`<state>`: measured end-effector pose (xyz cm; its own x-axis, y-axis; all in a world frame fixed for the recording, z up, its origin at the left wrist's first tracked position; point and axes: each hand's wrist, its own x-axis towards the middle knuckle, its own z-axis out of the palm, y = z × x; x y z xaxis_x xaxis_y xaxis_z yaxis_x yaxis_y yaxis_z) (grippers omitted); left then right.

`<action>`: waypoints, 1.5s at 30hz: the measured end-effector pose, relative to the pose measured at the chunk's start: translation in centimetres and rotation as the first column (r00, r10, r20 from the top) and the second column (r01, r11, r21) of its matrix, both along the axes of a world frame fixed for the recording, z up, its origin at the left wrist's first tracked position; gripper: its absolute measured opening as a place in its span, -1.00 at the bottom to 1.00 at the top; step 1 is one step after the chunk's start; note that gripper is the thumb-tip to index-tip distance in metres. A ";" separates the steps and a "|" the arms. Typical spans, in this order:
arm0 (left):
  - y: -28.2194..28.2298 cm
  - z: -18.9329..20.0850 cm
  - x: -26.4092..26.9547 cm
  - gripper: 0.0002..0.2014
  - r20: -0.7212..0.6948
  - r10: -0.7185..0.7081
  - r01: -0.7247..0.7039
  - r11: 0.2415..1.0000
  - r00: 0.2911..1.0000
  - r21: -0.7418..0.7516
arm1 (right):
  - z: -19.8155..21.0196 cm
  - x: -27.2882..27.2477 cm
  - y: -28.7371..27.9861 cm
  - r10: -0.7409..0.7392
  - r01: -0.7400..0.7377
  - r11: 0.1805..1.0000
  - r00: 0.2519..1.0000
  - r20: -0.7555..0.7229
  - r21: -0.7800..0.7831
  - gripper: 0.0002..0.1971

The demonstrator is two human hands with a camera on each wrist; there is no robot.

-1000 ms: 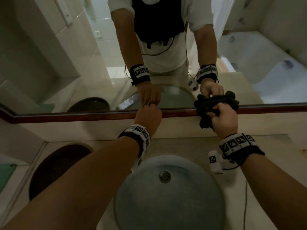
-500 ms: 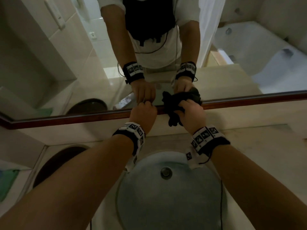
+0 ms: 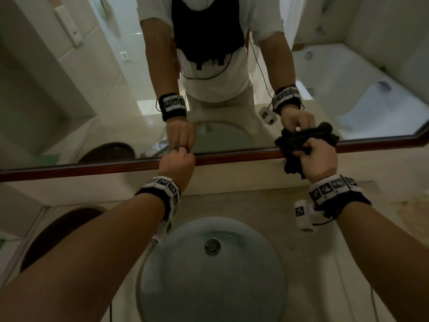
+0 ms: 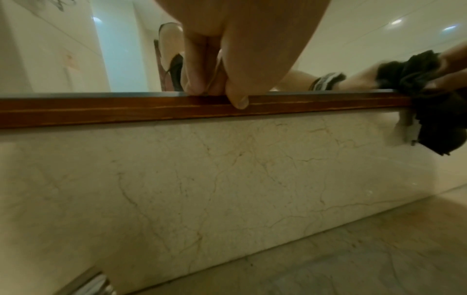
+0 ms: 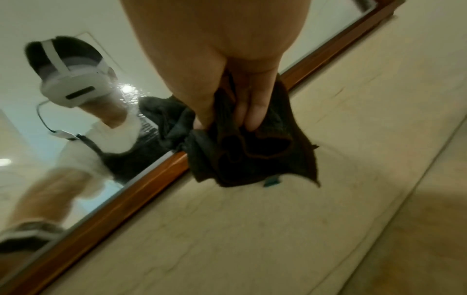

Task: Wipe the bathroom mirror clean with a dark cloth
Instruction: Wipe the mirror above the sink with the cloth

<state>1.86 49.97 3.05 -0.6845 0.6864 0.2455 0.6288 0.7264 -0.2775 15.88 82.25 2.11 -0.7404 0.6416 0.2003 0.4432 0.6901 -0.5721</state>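
Dark cloth against mirror edge

dark cloth, near black with a small teal tag, at right of the head view. mirror frame reddish-brown wood with a thin lighter stripe. wall panel cream marble with fine brown veins. sink pale grey-blue at lower centre. wristbands black with white squares bearing black patterns.
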 end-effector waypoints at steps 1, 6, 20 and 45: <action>0.0 -0.2 0.0 -0.75 0.006 0.005 -0.005 1.000 1.000 -0.006 | -0.2 -0.3 -0.6 0.030 -0.030 1.000 0.999 -0.012 0.008 -0.90; 0.7 0.7 0.7 -0.93 0.086 0.145 -0.137 0.985 0.986 -0.101 | -1.4 -3.1 -5.3 0.257 -0.253 0.964 0.966 -0.039 0.081 -0.86; 9.8 3.2 6.3 -0.81 0.109 0.307 -0.269 0.925 0.946 -0.269 | -1.1 2.4 8.1 0.338 -0.340 0.931 0.940 0.034 0.135 -0.82; 23.2 0.3 9.3 -0.80 0.067 0.023 -0.026 0.999 0.997 0.041 | -1.6 2.3 8.5 0.397 -0.374 0.901 0.915 -0.067 0.220 -0.84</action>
<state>11.19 73.12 3.33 -0.7168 0.6594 0.2268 0.6268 0.7518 -0.2048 18.19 90.76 0.55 -0.8883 0.2489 0.3859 0.0628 0.8983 -0.4348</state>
